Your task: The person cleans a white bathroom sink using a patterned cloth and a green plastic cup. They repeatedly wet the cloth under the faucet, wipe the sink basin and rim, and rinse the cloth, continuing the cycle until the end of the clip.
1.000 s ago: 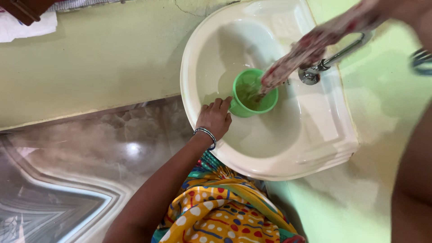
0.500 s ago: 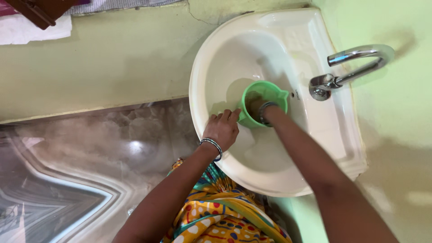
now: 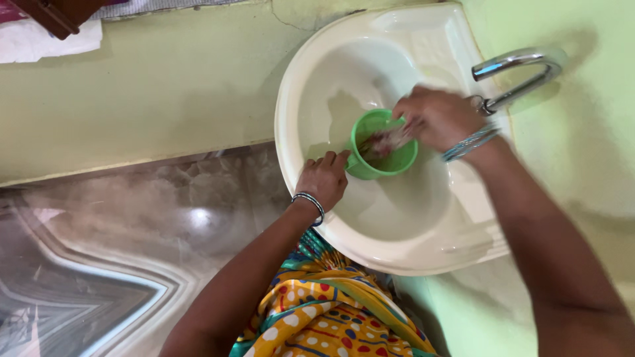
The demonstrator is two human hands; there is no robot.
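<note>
- Green plastic mug [image 3: 382,147]: stood upright inside the cream wash basin [image 3: 397,244], near the middle of the bowl and below the tap. Thin-walled and probably light; rigid enough to take a squeeze, but likely slick where wet. Not fragile by the look of it.
- Best hold, as judged: the outer wall or the small handle on the side toward the left hand, since the rim was open and the inside was occupied.
- Left hand [image 3: 323,180]: fingers curled against the mug's outer wall at the handle side, bracing it; closed on the mug rather than loose. A metal bangle sat at the wrist.
- Right hand [image 3: 436,119]: blurred, pinched shut on a reddish scrubbing cloth [image 3: 387,141] that reached down into the mug. The cloth looked soft and limp.
- Chrome tap [image 3: 516,76]: mounted at the basin's far edge, just beside the right wrist; no water stream could be made out.
- Polished stone floor [image 3: 99,264]: lay left of the basin.
</note>
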